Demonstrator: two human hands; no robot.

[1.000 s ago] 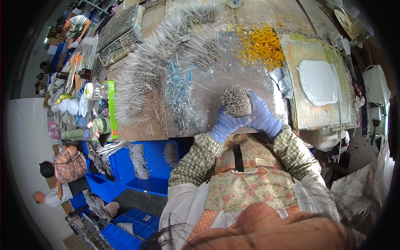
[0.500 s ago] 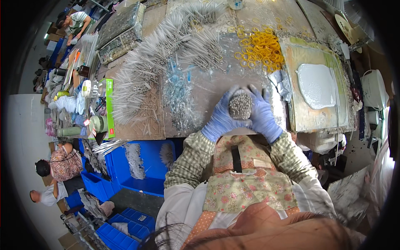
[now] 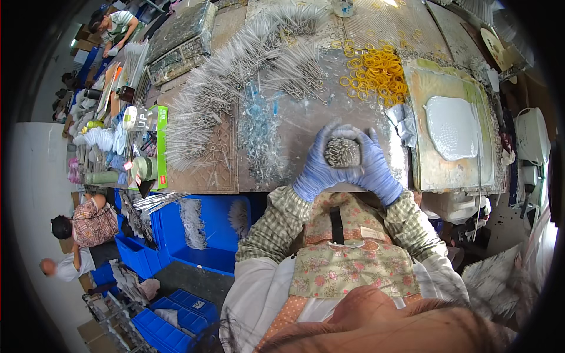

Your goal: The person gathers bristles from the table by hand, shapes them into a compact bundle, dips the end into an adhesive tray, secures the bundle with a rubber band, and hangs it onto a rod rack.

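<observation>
Both hands wear blue-purple gloves and cup a round, tightly packed bundle of wire brushes (image 3: 342, 153) at the table's near edge. Its metallic ends face up; the rest is hidden by my hands and the viewing angle. My left hand (image 3: 318, 167) wraps the left side, and my right hand (image 3: 381, 173) curves round the right side with its fingertips raised. Ahead and to the left lie many loose thin wire brushes (image 3: 220, 79) with clear bristles. Yellow rubber bands (image 3: 376, 73) are heaped beyond my right hand. A crumpled pale cloth (image 3: 403, 125) lies just right of that hand.
On the right, a board (image 3: 419, 167) carries a puddle of white paste (image 3: 452, 126), with a thin rod at its right side. A blue bin (image 3: 206, 259) holding bristly bundles stands below the table at left. A green-edged box (image 3: 161, 147) sits at the left edge. Other people are farther left.
The bundle's upper face has turned from a grey bristly look to shinier, looped wire ends. My hands have shifted slightly around it. The whole view has moved a little.
</observation>
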